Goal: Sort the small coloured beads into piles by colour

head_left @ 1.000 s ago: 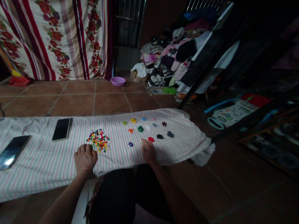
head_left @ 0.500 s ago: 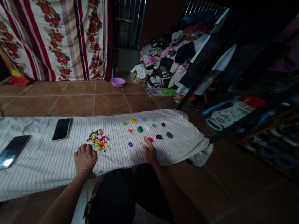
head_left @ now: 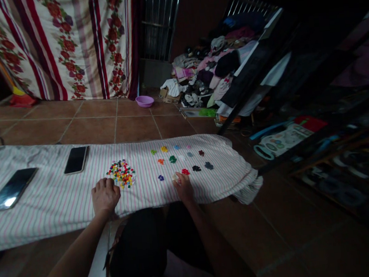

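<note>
A pile of mixed-colour small pieces [head_left: 123,173], too small to name, lies on the striped cloth [head_left: 151,197]. My left hand [head_left: 105,196] rests at the pile's near left edge with its fingers curled under; whatever they hold is hidden. To the right, small single-colour groups are spread out. My right hand [head_left: 184,186] is lowered over a cream group [head_left: 175,177], thumb and fingertips drawn together at it; what they pinch cannot be made out. Just beyond the fingers are red pieces [head_left: 185,171]. Nearby lie purple pieces [head_left: 161,178], black pieces [head_left: 196,168] and dark green pieces [head_left: 172,159].
Two dark-screened devices, a phone [head_left: 76,160] and a larger tablet-like one [head_left: 12,189], lie on the cloth at left. A purple basin [head_left: 144,101] stands on the tiled floor beyond. Heaped clothes [head_left: 204,72] fill the back, and a dark frame rises at right.
My right hand has come down slightly to the left onto the cream group, its stretched fingers now bent together. My left hand stays in place.
</note>
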{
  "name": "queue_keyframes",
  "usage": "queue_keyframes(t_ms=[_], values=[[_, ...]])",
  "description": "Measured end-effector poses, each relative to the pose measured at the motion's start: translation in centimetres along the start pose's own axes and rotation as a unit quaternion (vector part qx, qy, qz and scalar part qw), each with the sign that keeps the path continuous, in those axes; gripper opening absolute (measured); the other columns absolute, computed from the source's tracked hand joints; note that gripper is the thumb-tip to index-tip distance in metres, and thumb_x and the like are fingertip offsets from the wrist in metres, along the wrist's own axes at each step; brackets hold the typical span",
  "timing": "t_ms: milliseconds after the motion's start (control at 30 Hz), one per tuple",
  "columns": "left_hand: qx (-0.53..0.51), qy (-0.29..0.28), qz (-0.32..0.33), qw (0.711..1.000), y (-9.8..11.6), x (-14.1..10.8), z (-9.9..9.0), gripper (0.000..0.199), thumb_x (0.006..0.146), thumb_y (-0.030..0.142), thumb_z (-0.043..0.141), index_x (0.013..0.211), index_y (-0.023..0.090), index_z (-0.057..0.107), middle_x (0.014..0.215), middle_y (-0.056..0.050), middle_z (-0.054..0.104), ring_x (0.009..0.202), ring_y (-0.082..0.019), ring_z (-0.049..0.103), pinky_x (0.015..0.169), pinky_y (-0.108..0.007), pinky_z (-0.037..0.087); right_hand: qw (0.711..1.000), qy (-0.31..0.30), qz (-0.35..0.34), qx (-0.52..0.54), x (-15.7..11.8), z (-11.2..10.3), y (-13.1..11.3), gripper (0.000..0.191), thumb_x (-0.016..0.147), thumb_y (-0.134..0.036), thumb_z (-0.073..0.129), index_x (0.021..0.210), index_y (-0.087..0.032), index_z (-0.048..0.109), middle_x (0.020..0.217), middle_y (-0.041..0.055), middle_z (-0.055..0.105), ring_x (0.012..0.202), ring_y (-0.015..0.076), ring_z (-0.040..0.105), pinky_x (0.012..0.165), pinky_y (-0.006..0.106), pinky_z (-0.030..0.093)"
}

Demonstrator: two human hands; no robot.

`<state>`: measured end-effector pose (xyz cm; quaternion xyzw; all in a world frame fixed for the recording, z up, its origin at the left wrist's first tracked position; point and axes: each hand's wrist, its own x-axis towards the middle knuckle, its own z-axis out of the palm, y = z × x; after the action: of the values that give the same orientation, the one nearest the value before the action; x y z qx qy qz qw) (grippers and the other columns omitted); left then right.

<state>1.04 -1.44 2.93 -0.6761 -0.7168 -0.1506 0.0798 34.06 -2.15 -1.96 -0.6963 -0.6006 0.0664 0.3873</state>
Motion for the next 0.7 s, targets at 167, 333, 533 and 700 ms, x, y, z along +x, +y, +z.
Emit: queue_keyframes(t_ms=[167,333,533,700], values=[[-0.008,0.001,-0.002,1.0,0.04,-0.02,-0.02,0.025,0.087,0.027,0.037,0.097,0.017,0.058,0.105,-0.012,0.058,0.099,-0.027,0.051,0.078,-0.038,0.033,0.998,-0.031,-0.051,-0.034,0.45,-0.26,-0.23,0.036,0.084,-0.022,0.05,0.116,-0.018,0.067,0.102,0.0097,0.061,0.095,0.0217,0.059,0.087,0.035,0.051],[-0.001,0.002,-0.003,1.0,0.19,-0.01,-0.29,0.025,0.087,0.027,0.037,0.097,0.017,0.058,0.105,-0.012,0.058,0.098,-0.027,0.052,0.077,-0.038,0.033,0.997,-0.046,-0.045,-0.036,0.68,-0.57,-0.47,0.032,0.084,-0.021,0.05,0.109,-0.019,0.069,0.101,0.0083,0.062,0.093,0.0206,0.059,0.087,0.033,0.05],[0.01,0.011,0.004,1.0,0.15,-0.06,-0.2,0.024,0.087,0.027,0.037,0.096,0.017,0.057,0.103,-0.011,0.059,0.098,-0.026,0.052,0.078,-0.037,0.033,0.998,-0.033,-0.046,-0.009,0.87,-0.5,-0.3,0.026,0.084,-0.022,0.051,0.101,-0.018,0.07,0.101,0.0086,0.063,0.096,0.0212,0.059,0.09,0.034,0.049],[0.017,0.01,-0.001,1.0,0.1,0.0,0.0,0.022,0.087,0.027,0.038,0.095,0.017,0.057,0.104,-0.01,0.059,0.097,-0.027,0.052,0.077,-0.038,0.033,0.999,-0.021,-0.037,0.011,0.75,-0.18,-0.06,0.03,0.083,-0.025,0.052,0.107,-0.018,0.069,0.106,0.0088,0.063,0.099,0.0213,0.06,0.09,0.034,0.05]])
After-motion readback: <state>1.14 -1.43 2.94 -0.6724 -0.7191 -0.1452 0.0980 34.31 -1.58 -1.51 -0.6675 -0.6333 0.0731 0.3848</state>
